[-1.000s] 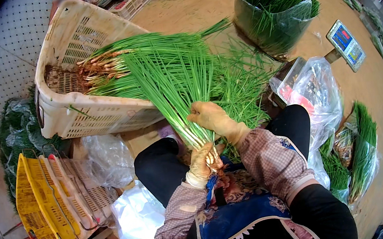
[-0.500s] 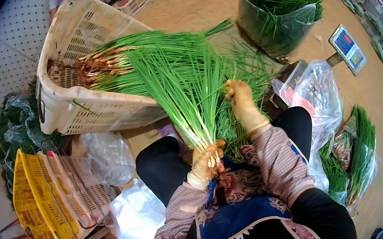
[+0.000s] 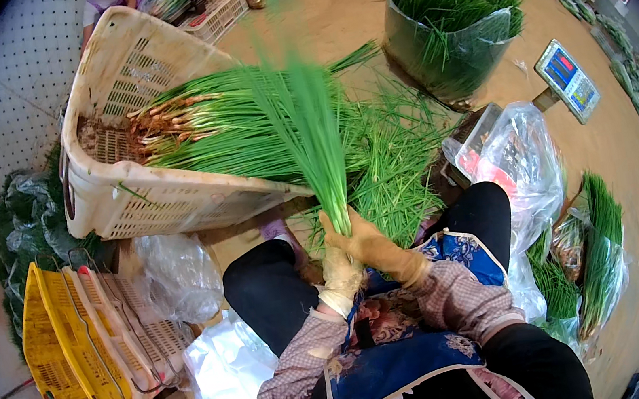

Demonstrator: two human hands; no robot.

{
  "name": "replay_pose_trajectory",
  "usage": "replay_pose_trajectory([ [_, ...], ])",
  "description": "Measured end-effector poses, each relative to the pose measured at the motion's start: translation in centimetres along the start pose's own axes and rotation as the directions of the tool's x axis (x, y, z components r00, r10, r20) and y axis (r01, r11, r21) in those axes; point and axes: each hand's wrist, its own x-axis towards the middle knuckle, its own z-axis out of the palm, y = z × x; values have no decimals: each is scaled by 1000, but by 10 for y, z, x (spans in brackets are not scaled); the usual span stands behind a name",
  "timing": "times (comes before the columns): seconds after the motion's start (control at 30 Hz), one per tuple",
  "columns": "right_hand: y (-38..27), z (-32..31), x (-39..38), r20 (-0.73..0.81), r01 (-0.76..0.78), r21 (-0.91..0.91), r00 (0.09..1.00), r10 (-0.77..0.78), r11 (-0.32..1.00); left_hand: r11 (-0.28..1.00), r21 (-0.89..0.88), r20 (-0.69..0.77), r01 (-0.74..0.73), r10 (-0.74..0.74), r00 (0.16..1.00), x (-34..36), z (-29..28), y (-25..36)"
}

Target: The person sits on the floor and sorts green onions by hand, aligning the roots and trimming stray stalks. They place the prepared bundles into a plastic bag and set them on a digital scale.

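Gloved left hand (image 3: pixel 340 272) and right hand (image 3: pixel 376 249) clasp a bunch of green onions (image 3: pixel 321 146) near its base, apparently keeping it together, beside a white crate (image 3: pixel 180 198) likely placed for easy reach.

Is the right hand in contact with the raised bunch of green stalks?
Touching: the head view shows the right hand closed on the lower part of the bunch, which rises straight out of its grasp.

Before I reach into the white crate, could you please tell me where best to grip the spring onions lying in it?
Probably around the pale stems, just right of the roots, from above: the spring onions lie sideways, stems bunched together, while their leaves spread rightward out of the white crate.
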Motion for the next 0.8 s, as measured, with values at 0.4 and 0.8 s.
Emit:
replay_pose_trajectory([
  [0.4, -24, -40, -8, 250, -338, 539, 939, 237, 771, 116, -755, 629, 645, -151, 763, 4, -23, 0],
  [0.8, 1, -38, 4, 253, -117, 263, 966, 48, 958, 168, -758, 581, 631, -268, 769, -3, -14, -2],
])
